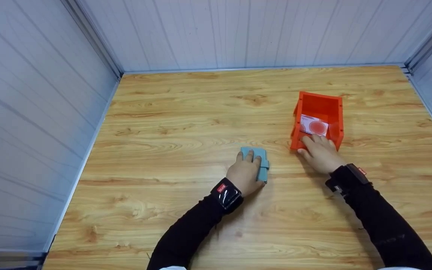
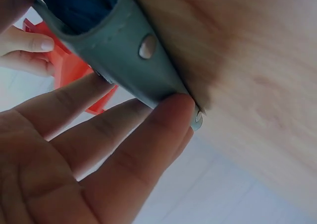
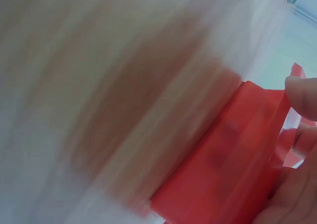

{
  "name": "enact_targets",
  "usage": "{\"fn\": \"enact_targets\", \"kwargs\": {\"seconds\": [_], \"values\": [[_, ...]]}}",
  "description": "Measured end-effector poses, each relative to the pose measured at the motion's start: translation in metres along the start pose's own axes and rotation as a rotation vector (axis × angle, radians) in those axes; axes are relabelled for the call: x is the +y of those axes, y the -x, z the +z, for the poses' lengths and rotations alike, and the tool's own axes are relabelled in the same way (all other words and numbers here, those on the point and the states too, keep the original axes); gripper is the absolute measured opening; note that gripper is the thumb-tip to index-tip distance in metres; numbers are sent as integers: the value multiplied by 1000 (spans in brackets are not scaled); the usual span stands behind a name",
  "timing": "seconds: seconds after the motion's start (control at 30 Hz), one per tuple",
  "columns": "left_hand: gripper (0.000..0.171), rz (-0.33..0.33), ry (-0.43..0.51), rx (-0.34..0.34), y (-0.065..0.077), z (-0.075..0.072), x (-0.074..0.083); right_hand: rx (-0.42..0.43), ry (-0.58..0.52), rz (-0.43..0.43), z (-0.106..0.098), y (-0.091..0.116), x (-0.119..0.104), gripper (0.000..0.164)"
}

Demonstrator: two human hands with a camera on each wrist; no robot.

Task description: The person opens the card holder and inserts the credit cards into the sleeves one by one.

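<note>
Black sleeves [image 1: 188, 230] foremost; left hand [image 1: 244, 174] clamped on stitched, metal-studded teal wallet [image 1: 262, 174], right hand [image 1: 321, 154] clamped on orange-red bin [image 1: 319, 105]

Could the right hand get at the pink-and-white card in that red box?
Probably yes: the red box is open on top, and the right hand grips its near side with fingers inside, close to the card. It would likely have to loosen that grip first.

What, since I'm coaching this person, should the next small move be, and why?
Probably lift the teal case slightly and ease it toward the red bin: the left hand pinches the case low over the tabletop, while the right hand grips the bin's near edge, seemingly steadying it.
</note>
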State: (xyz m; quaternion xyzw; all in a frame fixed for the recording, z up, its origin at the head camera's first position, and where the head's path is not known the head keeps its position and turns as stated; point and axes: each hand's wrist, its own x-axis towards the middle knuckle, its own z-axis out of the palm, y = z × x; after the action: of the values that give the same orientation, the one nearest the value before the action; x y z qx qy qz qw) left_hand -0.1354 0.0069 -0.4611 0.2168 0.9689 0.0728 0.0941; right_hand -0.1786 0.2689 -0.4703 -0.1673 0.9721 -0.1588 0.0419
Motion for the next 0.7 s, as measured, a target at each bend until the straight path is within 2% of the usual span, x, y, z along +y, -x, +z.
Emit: {"fn": "enact_targets", "kwargs": {"seconds": [0.27,0.43,0.5,0.57,0.7], "values": [[79,-6,-11,4,2,5,6,6,-18,-3,5,4,-9,30],[83,8,-5,18,4,3,3,20,-105,22,3,3,-11,37],[85,14,12,23,4,1,-2,61,-159,31,1,2,-14,39],[86,10,40,34,4,-3,-9,139,-203,30,-2,2,-18,37],[79,-12,95,54,5,-10,-24,309,-227,-2,-8,1,-35,23]]}}
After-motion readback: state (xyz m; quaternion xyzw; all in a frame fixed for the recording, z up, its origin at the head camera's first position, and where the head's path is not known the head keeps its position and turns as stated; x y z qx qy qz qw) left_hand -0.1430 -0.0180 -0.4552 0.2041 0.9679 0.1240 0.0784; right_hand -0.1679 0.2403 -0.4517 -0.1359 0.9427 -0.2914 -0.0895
